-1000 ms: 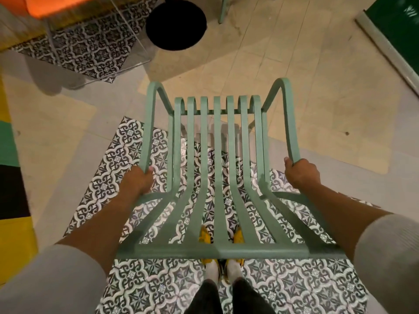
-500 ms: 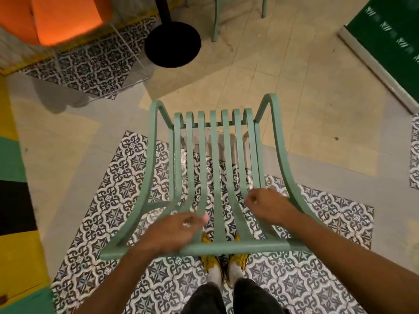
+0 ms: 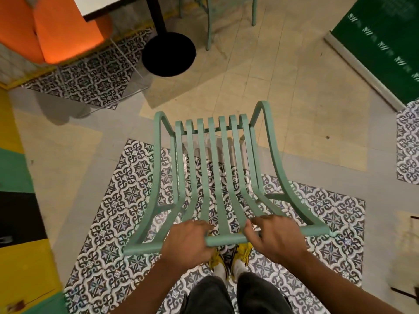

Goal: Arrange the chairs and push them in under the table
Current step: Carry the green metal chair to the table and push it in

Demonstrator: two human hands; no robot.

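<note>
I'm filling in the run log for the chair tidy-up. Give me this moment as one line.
step: push chair in | left hand: on top rail | right hand: on top rail | green chair: short of table

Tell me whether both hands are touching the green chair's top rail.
Touching. The head view shows the left hand and right hand both wrapped over the top rail of the green chair.

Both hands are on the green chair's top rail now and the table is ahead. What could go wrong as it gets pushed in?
1. The black round table base lies ahead and left of the green chair; a straight push may drive a front leg into it.
2. The left hand and right hand sit close together mid-rail, so the chair may swivel off line.
3. The patterned tile meets plain floor ahead; a leg might catch on a joint.
</note>
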